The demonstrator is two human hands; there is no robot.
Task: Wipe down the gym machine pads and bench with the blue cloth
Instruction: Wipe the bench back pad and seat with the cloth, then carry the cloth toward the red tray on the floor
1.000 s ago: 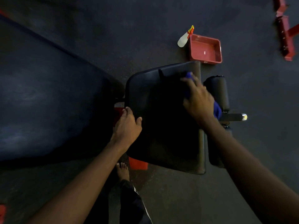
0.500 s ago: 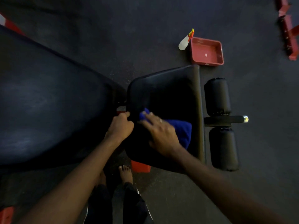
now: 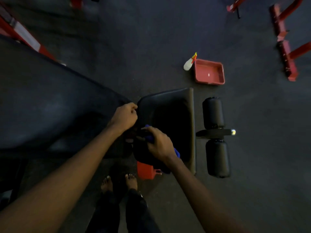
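The black seat pad (image 3: 170, 115) lies in the middle of the view, next to the long dark bench back (image 3: 50, 106) on the left. My right hand (image 3: 158, 143) grips the bunched blue cloth (image 3: 149, 137) at the seat's left near corner; more blue shows behind my wrist. My left hand (image 3: 125, 116) is curled at the gap between the bench back and the seat's left edge; what its fingers hold is hidden. Two black roller pads (image 3: 212, 112) (image 3: 218, 158) sit to the right on a bar with a chrome end.
A red tray (image 3: 209, 73) and a white spray bottle (image 3: 188, 63) stand on the dark floor beyond the seat. Red machine frames (image 3: 286, 47) stand at the far right and top left. A red bench foot (image 3: 146, 170) sits by my bare feet (image 3: 117, 182).
My right hand dragged the cloth from the seat's far right corner across to its near left corner and bunched it. My left hand slid up along the seat's left edge. The view widened.
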